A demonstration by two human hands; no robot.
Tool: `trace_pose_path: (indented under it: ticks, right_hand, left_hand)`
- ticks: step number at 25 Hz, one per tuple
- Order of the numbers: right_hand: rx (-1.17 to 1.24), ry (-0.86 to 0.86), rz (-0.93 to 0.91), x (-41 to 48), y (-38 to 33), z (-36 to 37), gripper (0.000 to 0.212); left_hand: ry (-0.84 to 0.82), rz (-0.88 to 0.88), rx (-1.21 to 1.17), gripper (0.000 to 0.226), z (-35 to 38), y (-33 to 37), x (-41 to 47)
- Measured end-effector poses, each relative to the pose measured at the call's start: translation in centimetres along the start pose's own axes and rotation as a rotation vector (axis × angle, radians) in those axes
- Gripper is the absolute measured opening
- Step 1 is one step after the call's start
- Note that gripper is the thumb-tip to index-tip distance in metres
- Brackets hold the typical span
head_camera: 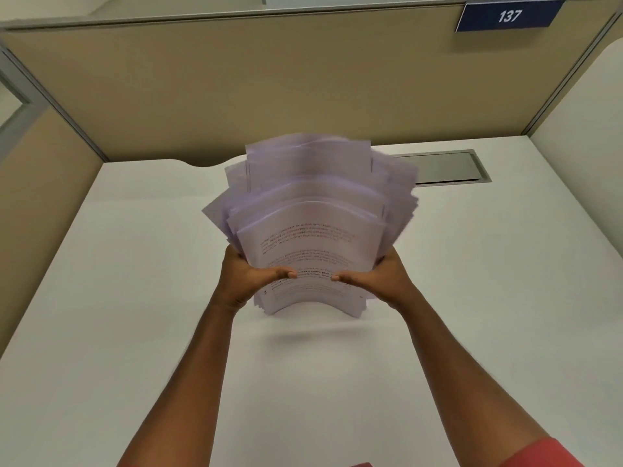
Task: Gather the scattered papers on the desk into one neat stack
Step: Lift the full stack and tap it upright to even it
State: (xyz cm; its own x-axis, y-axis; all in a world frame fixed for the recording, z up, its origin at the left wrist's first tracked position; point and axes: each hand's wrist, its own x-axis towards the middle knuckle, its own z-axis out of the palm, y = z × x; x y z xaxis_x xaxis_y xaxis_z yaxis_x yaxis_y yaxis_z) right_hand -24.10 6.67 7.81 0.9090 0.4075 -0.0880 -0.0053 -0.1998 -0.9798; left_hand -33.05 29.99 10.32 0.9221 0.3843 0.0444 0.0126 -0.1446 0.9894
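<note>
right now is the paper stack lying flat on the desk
No, the left hand and right hand grip the papers upright over the desk, with the top edges fanned unevenly.

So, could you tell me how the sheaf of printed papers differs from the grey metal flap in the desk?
The sheaf of printed white papers stands upright and bowed, gripped by the left hand and right hand; the grey metal flap lies flat in the white desk. The papers' edges are uneven; the flap's are straight. Both are rectangular.
</note>
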Motion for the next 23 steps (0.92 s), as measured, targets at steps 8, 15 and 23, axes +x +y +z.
trace_pose_path:
  ticks: [8, 15, 23]
  right_hand:
    - [-0.063, -0.041, -0.010, -0.2, 0.5, -0.8, 0.068]
    - [-0.068, 0.117, -0.198, 0.1, -2.4, -1.2, 0.106]
    - [0.022, 0.093, -0.119, -0.7, -1.5, -0.8, 0.083]
  left_hand:
    - [-0.047, -0.101, 0.007, 0.065, -0.4, -1.6, -0.5]
    - [-0.034, -0.173, -0.030, 0.054, -0.6, -3.2, -0.4]
    - [-0.012, -0.212, -0.032, 0.077, -0.8, -3.6, -0.9]
